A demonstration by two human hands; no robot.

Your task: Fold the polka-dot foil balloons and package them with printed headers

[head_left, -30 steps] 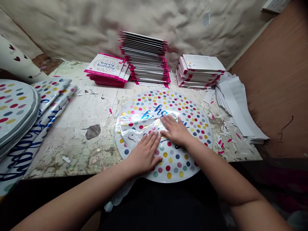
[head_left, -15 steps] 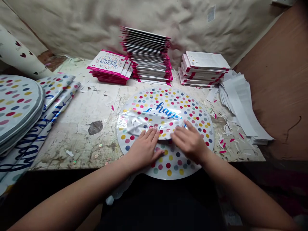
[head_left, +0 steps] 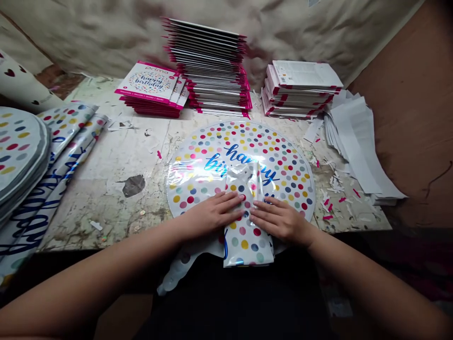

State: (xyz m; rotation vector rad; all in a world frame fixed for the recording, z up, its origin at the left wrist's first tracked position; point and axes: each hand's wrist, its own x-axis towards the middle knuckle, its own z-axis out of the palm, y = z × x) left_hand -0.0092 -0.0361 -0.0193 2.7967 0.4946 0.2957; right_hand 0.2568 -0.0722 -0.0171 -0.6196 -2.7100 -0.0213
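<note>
A round foil balloon with coloured dots and blue lettering lies flat at the table's front edge. On it, a folded dotted foil piece stands lengthwise toward me, its near end over the edge. My left hand lies flat with its fingers across the folded piece's left side and middle. My right hand rests on its right edge, fingers stretched out and pointing left. The two hands' fingertips are a small gap apart.
Behind stand a tall stack of packets, a pink-edged stack and a white stack. Paper strips lie right, with scraps. Round balloons and folded foils are at left.
The folded foil has turned from crosswise to lengthwise and come nearer to me. Both hands now lie flatter on it, and more blue lettering shows. The view has shifted slightly.
</note>
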